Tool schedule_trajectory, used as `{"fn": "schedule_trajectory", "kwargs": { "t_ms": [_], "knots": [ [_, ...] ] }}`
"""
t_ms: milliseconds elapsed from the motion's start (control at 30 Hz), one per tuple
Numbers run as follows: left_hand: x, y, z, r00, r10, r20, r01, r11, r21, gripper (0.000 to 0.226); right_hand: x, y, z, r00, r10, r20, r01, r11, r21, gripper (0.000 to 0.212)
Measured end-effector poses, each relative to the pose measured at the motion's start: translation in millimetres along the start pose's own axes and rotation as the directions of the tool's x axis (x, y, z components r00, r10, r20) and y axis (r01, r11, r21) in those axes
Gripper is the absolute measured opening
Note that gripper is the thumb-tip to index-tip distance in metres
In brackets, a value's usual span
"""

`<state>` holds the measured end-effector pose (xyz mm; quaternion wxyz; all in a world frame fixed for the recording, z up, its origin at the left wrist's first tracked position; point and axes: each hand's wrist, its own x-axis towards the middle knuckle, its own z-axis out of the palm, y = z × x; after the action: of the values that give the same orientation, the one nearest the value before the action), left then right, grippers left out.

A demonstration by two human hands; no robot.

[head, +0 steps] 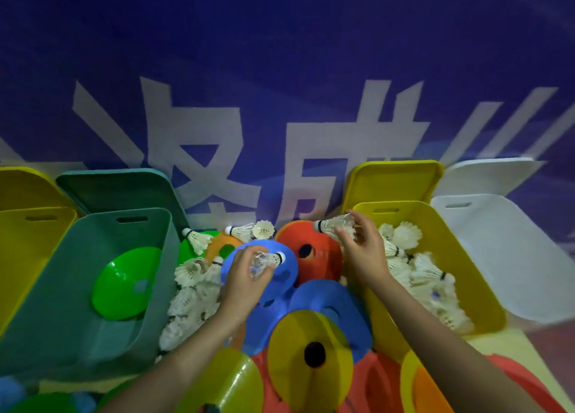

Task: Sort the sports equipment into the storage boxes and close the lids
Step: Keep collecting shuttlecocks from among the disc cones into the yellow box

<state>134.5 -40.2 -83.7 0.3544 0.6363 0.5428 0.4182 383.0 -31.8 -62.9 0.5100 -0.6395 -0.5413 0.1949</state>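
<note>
My left hand [245,275] grips a white shuttlecock [267,261] above a blue disc cone [280,275] in the middle pile. My right hand [362,251] holds another shuttlecock [334,225] beside the left wall of the yellow box [441,226], which holds several shuttlecocks [417,269]. The teal box [49,313] at the left contains one green disc cone [124,285]. Loose shuttlecocks [189,297] lie between the teal box and the cones. An orange-red cone [314,257], a yellow cone [308,359] and more blue ones are piled in the centre.
A second yellow box [28,241] stands at the far left and a white box [510,257] at the far right. All lids lean open against a blue banner wall [280,70]. More cones lie along the bottom edge.
</note>
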Motion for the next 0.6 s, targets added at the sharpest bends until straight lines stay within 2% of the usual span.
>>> {"fn": "schedule_trajectory", "kwargs": {
  "t_ms": [133, 233, 333, 433, 600],
  "knots": [
    [-11, 28, 38, 0.995, 0.055, 0.079, -0.053, 0.998, -0.034, 0.027, -20, 25, -70, 0.992, 0.042, -0.120, -0.047, 0.998, -0.038, 0.038],
    [-14, 52, 66, 0.986, 0.098, 0.133, -0.091, 0.994, -0.057, 0.020, -35, 54, -117, 0.971, 0.125, -0.204, -0.154, 0.979, -0.135, 0.044],
    [-10, 75, 96, 0.977, 0.123, 0.176, -0.111, 0.991, -0.079, 0.025, -45, 76, -157, 0.959, 0.137, -0.249, -0.194, 0.956, -0.218, 0.046],
    [-2, 95, 131, 0.973, 0.116, 0.199, -0.096, 0.989, -0.109, 0.025, -51, 91, -186, 0.966, 0.148, -0.214, -0.209, 0.930, -0.302, 0.050],
    [18, 111, 192, 0.977, 0.069, 0.200, -0.055, 0.996, -0.076, 0.018, -61, 114, -204, 0.968, 0.244, -0.061, -0.248, 0.881, -0.403, 0.058]
  ]
}}
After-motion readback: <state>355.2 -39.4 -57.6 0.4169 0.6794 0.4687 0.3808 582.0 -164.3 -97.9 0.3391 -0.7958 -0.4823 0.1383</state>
